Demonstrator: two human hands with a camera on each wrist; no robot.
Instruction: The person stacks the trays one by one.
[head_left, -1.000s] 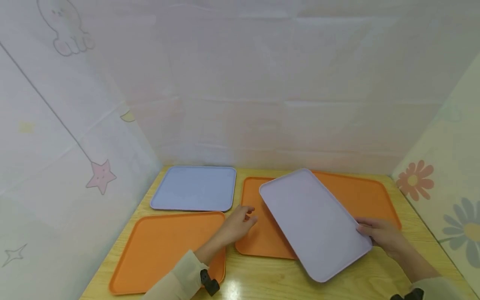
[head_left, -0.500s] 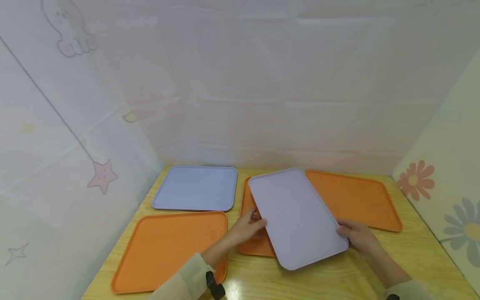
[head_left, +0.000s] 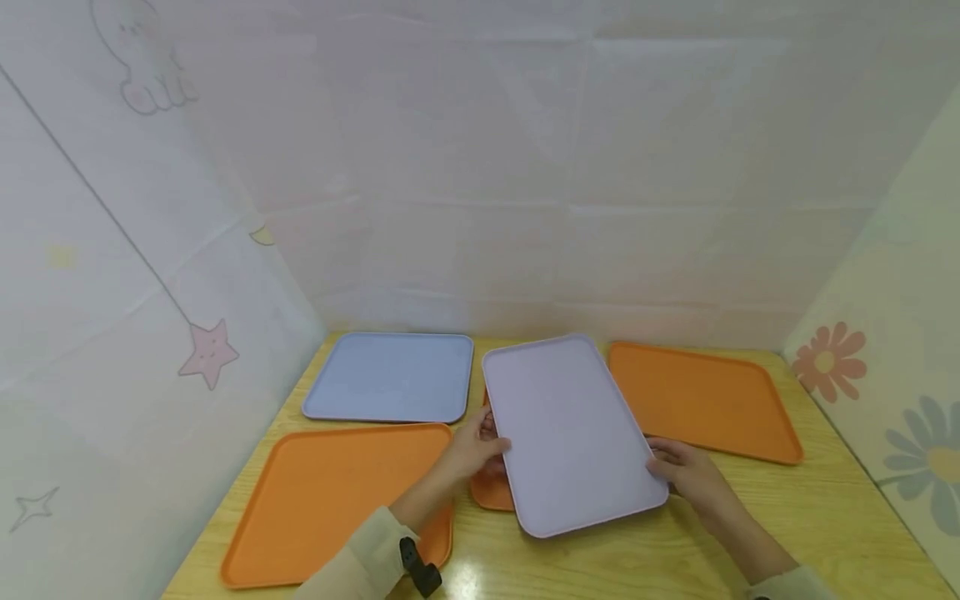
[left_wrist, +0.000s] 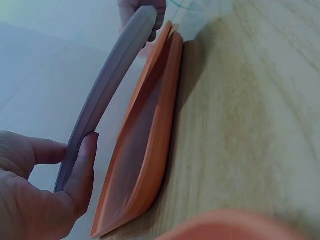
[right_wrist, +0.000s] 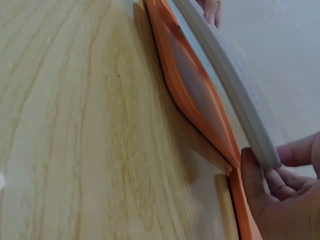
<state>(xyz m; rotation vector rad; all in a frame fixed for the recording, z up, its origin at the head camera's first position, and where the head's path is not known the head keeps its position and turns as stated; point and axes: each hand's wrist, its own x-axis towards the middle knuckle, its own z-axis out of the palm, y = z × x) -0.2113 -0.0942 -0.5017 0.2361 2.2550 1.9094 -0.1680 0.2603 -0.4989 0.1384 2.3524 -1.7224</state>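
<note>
Both hands hold a light purple tray (head_left: 573,437) by its opposite long edges. My left hand (head_left: 474,450) pinches the left edge, thumb on top and fingers below. On the other side my right hand (head_left: 690,475) grips the edge near the lower right corner. In the left wrist view the purple tray (left_wrist: 107,87) is seen edge-on, raised over an orange tray (left_wrist: 155,135). The right wrist view shows the same gap between the purple tray (right_wrist: 232,82) and the orange tray (right_wrist: 195,92) under it. Most of that orange tray is hidden in the head view.
A blue tray (head_left: 390,377) lies at the back left of the wooden table (head_left: 750,533). In front of it is another orange tray (head_left: 337,504). A further orange tray (head_left: 705,404) lies at the back right. Printed cloth walls (head_left: 570,183) stand behind and at both sides.
The purple tray has moved left and turned a little more upright. My left hand, free of the tray a second ago, has taken hold of its left edge. The right hand moved left with it.
</note>
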